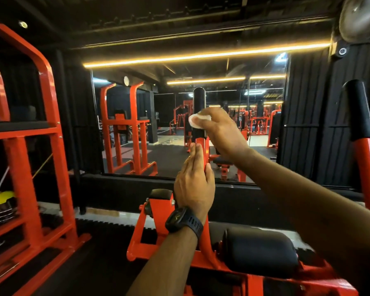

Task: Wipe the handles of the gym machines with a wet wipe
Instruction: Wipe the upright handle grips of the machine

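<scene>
Nearest, at the lower right, a black pad [259,251] sits on the orange frame [141,238] of the machine. Just beyond it the left forearm, wearing a dark watch [177,218], reaches up to the orange post [204,150] that rises from the frame. The left grip [193,184] lies against this post with its fingers straight and pointing up and its thumb on the post's right side, open rather than clenched. Above it the right grip [220,129] comes in from the right with its fingers curled, holding a white wet wipe [195,120] pressed to the left side of the black handle [199,99] that caps the post. The wipe sits at the fingertips, partway down the handle and above the left grip's fingertips. Further right a second black handle [359,107] stands apart on its own orange arm. Behind, a wall mirror [169,116] shows more orange machines, and an orange rack [49,133] stands at the left.
</scene>
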Demonstrator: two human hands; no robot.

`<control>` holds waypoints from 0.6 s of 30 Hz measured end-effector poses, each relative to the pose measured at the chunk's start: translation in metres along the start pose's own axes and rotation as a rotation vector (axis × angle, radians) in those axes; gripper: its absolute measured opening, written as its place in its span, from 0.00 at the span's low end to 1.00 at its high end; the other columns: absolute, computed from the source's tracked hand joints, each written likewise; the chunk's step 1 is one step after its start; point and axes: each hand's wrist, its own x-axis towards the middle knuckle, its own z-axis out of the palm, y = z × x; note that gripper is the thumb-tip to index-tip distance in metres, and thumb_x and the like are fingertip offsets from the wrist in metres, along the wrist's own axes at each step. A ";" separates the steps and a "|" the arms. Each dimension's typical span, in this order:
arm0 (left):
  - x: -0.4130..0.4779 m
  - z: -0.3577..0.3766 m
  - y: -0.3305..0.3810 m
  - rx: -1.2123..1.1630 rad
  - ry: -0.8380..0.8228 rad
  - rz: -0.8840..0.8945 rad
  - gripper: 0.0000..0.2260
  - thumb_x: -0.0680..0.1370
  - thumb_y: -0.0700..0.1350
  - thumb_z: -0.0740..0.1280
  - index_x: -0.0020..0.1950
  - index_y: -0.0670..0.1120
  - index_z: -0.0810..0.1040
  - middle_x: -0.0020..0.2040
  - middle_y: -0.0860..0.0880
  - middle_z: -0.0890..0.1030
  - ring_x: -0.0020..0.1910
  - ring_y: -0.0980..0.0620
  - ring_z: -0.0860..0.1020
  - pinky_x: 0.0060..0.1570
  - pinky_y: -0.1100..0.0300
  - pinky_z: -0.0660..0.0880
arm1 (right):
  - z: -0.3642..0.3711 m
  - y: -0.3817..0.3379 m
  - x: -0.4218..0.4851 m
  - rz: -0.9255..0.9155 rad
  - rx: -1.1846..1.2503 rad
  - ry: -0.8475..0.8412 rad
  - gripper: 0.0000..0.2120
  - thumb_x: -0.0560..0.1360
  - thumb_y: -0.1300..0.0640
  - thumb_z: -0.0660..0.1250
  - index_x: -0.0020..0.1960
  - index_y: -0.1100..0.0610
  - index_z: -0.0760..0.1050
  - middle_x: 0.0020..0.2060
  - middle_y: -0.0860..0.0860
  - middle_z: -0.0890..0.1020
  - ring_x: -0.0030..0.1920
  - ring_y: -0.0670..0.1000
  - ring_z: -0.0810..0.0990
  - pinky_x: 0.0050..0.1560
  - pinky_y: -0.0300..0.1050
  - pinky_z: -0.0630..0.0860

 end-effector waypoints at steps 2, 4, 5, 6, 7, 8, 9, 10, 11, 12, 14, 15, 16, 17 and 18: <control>0.000 0.001 -0.001 -0.001 0.004 0.007 0.27 0.82 0.47 0.64 0.79 0.48 0.62 0.77 0.48 0.68 0.71 0.49 0.72 0.63 0.51 0.76 | 0.001 0.006 0.005 -0.179 -0.170 -0.077 0.19 0.76 0.62 0.71 0.66 0.58 0.76 0.63 0.56 0.76 0.65 0.53 0.70 0.62 0.50 0.73; 0.000 0.001 -0.001 -0.012 -0.005 0.018 0.27 0.82 0.47 0.64 0.80 0.47 0.61 0.77 0.48 0.67 0.72 0.49 0.72 0.64 0.51 0.76 | -0.005 0.022 0.014 -0.265 -0.240 -0.160 0.23 0.73 0.63 0.70 0.68 0.59 0.74 0.65 0.60 0.75 0.66 0.59 0.71 0.60 0.55 0.77; 0.001 0.001 -0.001 -0.016 -0.011 0.020 0.27 0.82 0.47 0.63 0.80 0.47 0.60 0.77 0.48 0.67 0.72 0.49 0.71 0.65 0.51 0.75 | -0.007 0.027 0.021 -0.229 -0.249 -0.168 0.24 0.74 0.62 0.68 0.69 0.59 0.73 0.66 0.60 0.74 0.66 0.60 0.72 0.59 0.57 0.78; 0.001 0.001 -0.002 -0.018 -0.014 0.019 0.27 0.82 0.47 0.62 0.80 0.47 0.60 0.77 0.48 0.66 0.72 0.49 0.71 0.65 0.51 0.75 | -0.009 0.029 0.027 -0.177 -0.239 -0.146 0.24 0.74 0.62 0.68 0.70 0.58 0.73 0.66 0.60 0.74 0.66 0.60 0.72 0.59 0.57 0.78; 0.001 0.001 -0.001 -0.016 -0.010 0.019 0.27 0.82 0.47 0.62 0.80 0.47 0.60 0.77 0.47 0.66 0.72 0.49 0.71 0.66 0.51 0.75 | -0.009 0.027 0.033 -0.140 -0.234 -0.134 0.23 0.74 0.62 0.71 0.69 0.58 0.73 0.65 0.59 0.74 0.66 0.60 0.72 0.59 0.56 0.79; 0.001 0.001 -0.001 -0.012 -0.003 0.019 0.26 0.82 0.47 0.62 0.80 0.46 0.60 0.77 0.47 0.67 0.72 0.48 0.71 0.66 0.51 0.74 | -0.009 0.023 0.036 -0.149 -0.261 -0.155 0.24 0.72 0.62 0.74 0.67 0.58 0.75 0.65 0.59 0.75 0.65 0.59 0.73 0.58 0.54 0.79; 0.001 0.001 -0.001 -0.009 0.003 0.019 0.26 0.82 0.47 0.63 0.79 0.46 0.61 0.77 0.47 0.67 0.72 0.48 0.71 0.66 0.51 0.74 | -0.007 0.020 0.039 -0.203 -0.298 -0.194 0.24 0.70 0.62 0.77 0.65 0.59 0.77 0.64 0.58 0.76 0.65 0.59 0.74 0.56 0.51 0.79; 0.001 0.001 -0.001 -0.009 0.007 0.020 0.26 0.82 0.47 0.63 0.79 0.46 0.62 0.76 0.47 0.68 0.72 0.49 0.71 0.66 0.51 0.74 | -0.005 0.018 0.040 -0.278 -0.325 -0.241 0.25 0.69 0.62 0.78 0.64 0.59 0.78 0.64 0.58 0.76 0.65 0.58 0.74 0.53 0.49 0.79; 0.001 0.001 -0.001 -0.011 0.010 0.025 0.26 0.81 0.47 0.63 0.79 0.45 0.62 0.76 0.47 0.68 0.72 0.49 0.71 0.66 0.51 0.74 | -0.008 0.017 0.041 -0.340 -0.356 -0.275 0.25 0.68 0.62 0.78 0.64 0.58 0.78 0.65 0.58 0.76 0.65 0.57 0.74 0.51 0.48 0.80; 0.001 0.001 -0.001 -0.015 0.013 0.029 0.26 0.81 0.46 0.64 0.79 0.45 0.63 0.76 0.47 0.68 0.72 0.49 0.71 0.66 0.52 0.74 | -0.013 0.017 0.045 -0.338 -0.379 -0.288 0.26 0.69 0.61 0.78 0.65 0.57 0.77 0.66 0.57 0.74 0.65 0.57 0.73 0.50 0.48 0.80; 0.001 0.001 0.000 -0.024 0.009 0.028 0.26 0.82 0.46 0.64 0.79 0.45 0.62 0.76 0.47 0.68 0.72 0.49 0.71 0.66 0.52 0.74 | -0.019 0.023 0.056 -0.207 -0.385 -0.264 0.27 0.71 0.61 0.75 0.69 0.55 0.73 0.68 0.57 0.70 0.67 0.57 0.70 0.52 0.50 0.81; 0.001 0.001 0.000 -0.029 0.004 0.021 0.26 0.82 0.46 0.64 0.79 0.45 0.62 0.77 0.47 0.67 0.73 0.49 0.71 0.66 0.52 0.74 | -0.021 0.023 0.061 -0.124 -0.383 -0.224 0.28 0.72 0.61 0.74 0.70 0.55 0.71 0.68 0.57 0.70 0.67 0.58 0.69 0.54 0.51 0.80; 0.000 0.000 0.000 -0.033 -0.001 0.015 0.26 0.82 0.46 0.64 0.79 0.46 0.61 0.77 0.48 0.67 0.73 0.49 0.70 0.67 0.52 0.74 | -0.020 0.019 0.063 -0.060 -0.378 -0.186 0.28 0.73 0.62 0.74 0.71 0.56 0.70 0.68 0.57 0.69 0.67 0.58 0.69 0.56 0.51 0.80; 0.000 0.000 0.000 -0.036 -0.009 0.010 0.26 0.82 0.47 0.63 0.80 0.46 0.60 0.77 0.48 0.66 0.73 0.49 0.70 0.67 0.52 0.73 | -0.017 0.013 0.063 -0.024 -0.368 -0.166 0.27 0.74 0.62 0.73 0.71 0.57 0.71 0.68 0.57 0.69 0.67 0.58 0.70 0.57 0.51 0.79; 0.000 -0.001 0.001 -0.042 -0.017 0.007 0.27 0.82 0.46 0.63 0.80 0.46 0.60 0.78 0.48 0.66 0.74 0.50 0.69 0.68 0.52 0.73 | -0.013 0.008 0.061 -0.013 -0.364 -0.147 0.26 0.74 0.63 0.73 0.70 0.58 0.71 0.67 0.58 0.70 0.66 0.58 0.70 0.58 0.50 0.79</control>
